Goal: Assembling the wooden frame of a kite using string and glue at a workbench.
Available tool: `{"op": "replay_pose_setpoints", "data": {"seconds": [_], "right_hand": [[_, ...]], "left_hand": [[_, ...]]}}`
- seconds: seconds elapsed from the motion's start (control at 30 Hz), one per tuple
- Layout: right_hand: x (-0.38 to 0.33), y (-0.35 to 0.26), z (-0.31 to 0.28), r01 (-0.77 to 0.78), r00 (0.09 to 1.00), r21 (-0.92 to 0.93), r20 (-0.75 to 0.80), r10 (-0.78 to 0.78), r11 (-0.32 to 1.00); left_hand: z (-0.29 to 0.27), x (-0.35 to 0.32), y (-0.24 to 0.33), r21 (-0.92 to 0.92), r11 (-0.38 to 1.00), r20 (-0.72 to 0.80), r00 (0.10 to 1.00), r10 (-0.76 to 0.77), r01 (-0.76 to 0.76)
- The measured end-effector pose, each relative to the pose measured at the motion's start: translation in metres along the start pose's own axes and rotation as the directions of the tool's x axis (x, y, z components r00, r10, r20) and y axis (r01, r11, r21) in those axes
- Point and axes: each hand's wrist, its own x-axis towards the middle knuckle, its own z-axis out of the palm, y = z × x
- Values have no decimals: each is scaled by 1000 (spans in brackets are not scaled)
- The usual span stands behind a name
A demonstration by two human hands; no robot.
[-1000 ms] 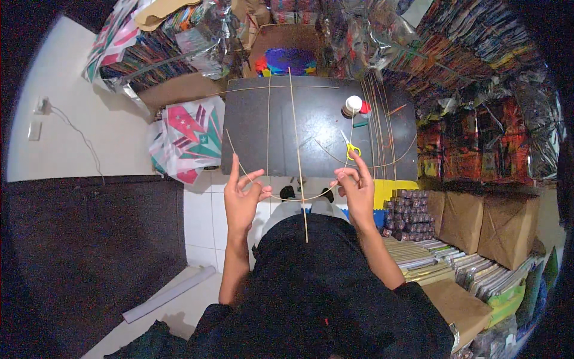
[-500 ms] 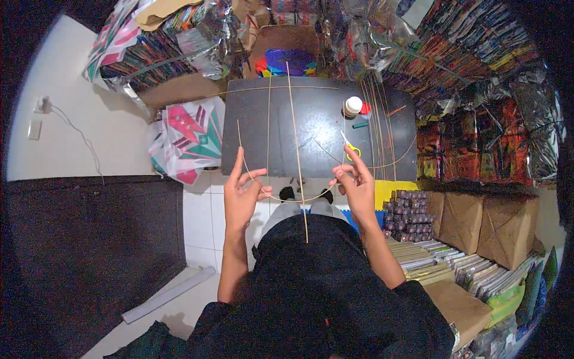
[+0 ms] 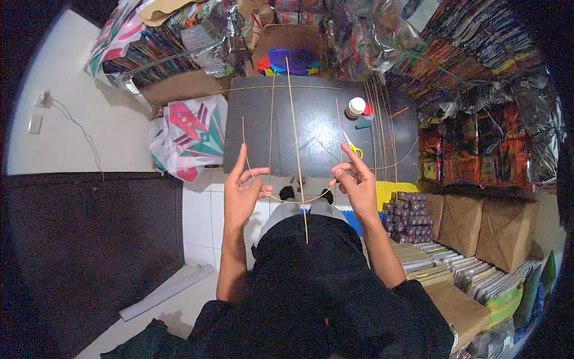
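Observation:
A thin bamboo strip (image 3: 286,201) is bent into a U between my hands, its two ends pointing up over the table. My left hand (image 3: 242,194) pinches one side of it, with the index finger stretched along the strip. On the other side my right hand (image 3: 360,190) grips it between thumb and fingers, index finger raised. A straight, slightly thicker bamboo stick (image 3: 293,113) crosses the bottom of the curve near its middle. The stick's lower end reaches over my lap; no hand touches it. Whether the two are tied at the crossing is too small to tell.
On the dark table (image 3: 251,128) lie yellow-handled scissors (image 3: 357,152), a white-lidded jar (image 3: 356,108), a green tube (image 3: 363,127) and several loose thin strips (image 3: 375,128). A patterned sheet (image 3: 191,134) hangs at the left. Wrapped stacks (image 3: 478,140) and brown parcels (image 3: 508,227) crowd the right.
The ends of the bent strip have drawn slightly inward, its right end now standing left of the jar. My hands keep almost the same place and grip; the view has shifted a little.

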Motion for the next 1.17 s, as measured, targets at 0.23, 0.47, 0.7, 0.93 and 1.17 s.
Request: {"op": "replay_pose_setpoints", "data": {"seconds": [0.23, 0.47, 0.7, 0.93, 1.17], "right_hand": [[1, -3, 6, 11, 1000, 26, 11, -12, 1000], [1, -5, 5, -20, 998, 27, 52, 19, 999], [0, -5, 6, -16, 998, 20, 66, 15, 1000], [0, -5, 6, -20, 998, 14, 62, 19, 1000], [2, -1, 7, 37, 998, 17, 52, -38, 999]], "left_hand": [[-4, -1, 0, -32, 999, 8, 1000, 8, -7], [-6, 1, 0, -27, 1000, 15, 1000, 9, -8], [-8, 3, 0, -17, 999, 58, 998, 28, -28], [-8, 4, 2, -3, 998, 80, 995, 58, -58], [-9, 6, 3, 39, 997, 111, 992, 65, -70]]}}
